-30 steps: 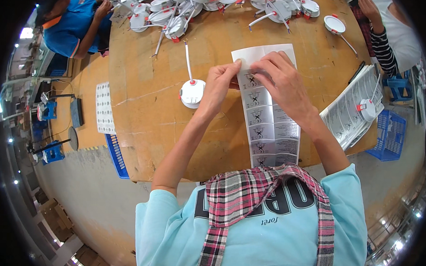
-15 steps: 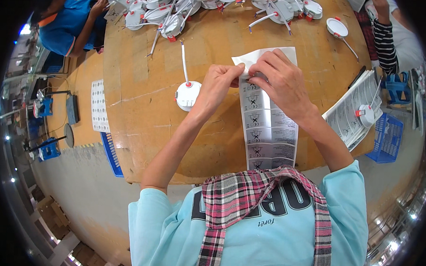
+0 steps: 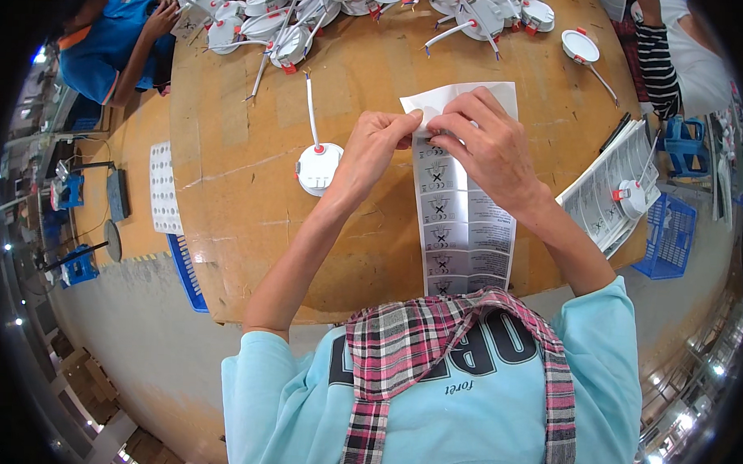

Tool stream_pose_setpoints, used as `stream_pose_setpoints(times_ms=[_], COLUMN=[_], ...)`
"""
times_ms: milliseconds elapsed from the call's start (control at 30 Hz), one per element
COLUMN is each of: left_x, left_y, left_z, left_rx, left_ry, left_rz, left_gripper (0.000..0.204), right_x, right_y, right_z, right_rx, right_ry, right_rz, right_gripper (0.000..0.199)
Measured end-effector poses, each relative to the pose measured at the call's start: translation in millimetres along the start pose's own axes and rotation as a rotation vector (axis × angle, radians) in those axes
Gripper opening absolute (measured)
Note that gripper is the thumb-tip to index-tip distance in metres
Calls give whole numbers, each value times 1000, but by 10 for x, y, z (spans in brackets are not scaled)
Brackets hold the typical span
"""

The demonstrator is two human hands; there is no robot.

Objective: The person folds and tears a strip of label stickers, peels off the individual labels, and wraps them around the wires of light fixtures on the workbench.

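Observation:
A long silvery-white strip of printed labels lies lengthwise before me, its lower end reaching the table's near edge by my shirt. My left hand is closed in a pinch on the strip's left edge near the top. Against the upper part, the curled fingers of my right hand pinch at the sheet; whether a single label is between them is hidden. Beside my left wrist rests a round white downlight, back side up, with a white cable pointing away from me.
Many white downlights are heaped along the far edge; one lone downlight lies far right. A stack of label sheets bears another lamp and a black pen. Two co-workers sit at the far corners. Blue baskets flank the table.
The view has shifted slightly. Both hands keep their grip on the label strip, with hardly any movement of the fingers.

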State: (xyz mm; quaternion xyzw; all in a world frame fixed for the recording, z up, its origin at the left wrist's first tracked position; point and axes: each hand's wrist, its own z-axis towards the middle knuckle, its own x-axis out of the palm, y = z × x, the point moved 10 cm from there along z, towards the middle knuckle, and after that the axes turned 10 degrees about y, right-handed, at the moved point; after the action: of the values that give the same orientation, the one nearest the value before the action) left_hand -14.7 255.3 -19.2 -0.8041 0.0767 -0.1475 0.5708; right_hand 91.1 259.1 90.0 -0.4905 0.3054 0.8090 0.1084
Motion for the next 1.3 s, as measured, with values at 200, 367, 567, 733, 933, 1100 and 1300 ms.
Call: stream_pose_setpoints(times_ms=[200, 367, 567, 733, 933, 1100, 1300], left_x=[41, 64, 37, 34, 49, -110, -5], left_y=[6, 18, 65, 41, -8, -118, -178], left_z=[-20, -26, -13, -3, 52, -95, -136], left_rx=[16, -10, -15, 1, 120, 50, 199], left_ry=[24, 18, 25, 22, -39, -408, -569], left_rz=[28, 60, 5, -19, 44, 720, 992], left_gripper=[39, 39, 39, 38, 42, 41, 35], right_x=[17, 48, 61, 11, -111, -475, -1391], right_y=[-7, -51, -25, -27, -7, -292, -962], right_z=[14, 20, 12, -26, -66, -307, -912], right_rx=[0, 20, -3, -15, -81, -22, 36], right_ry=[80, 165, 177, 93, 69, -44, -587], right_rz=[37, 65, 71, 133, 160, 657, 1121], right_gripper=[17, 17, 18, 17, 17, 14, 17])
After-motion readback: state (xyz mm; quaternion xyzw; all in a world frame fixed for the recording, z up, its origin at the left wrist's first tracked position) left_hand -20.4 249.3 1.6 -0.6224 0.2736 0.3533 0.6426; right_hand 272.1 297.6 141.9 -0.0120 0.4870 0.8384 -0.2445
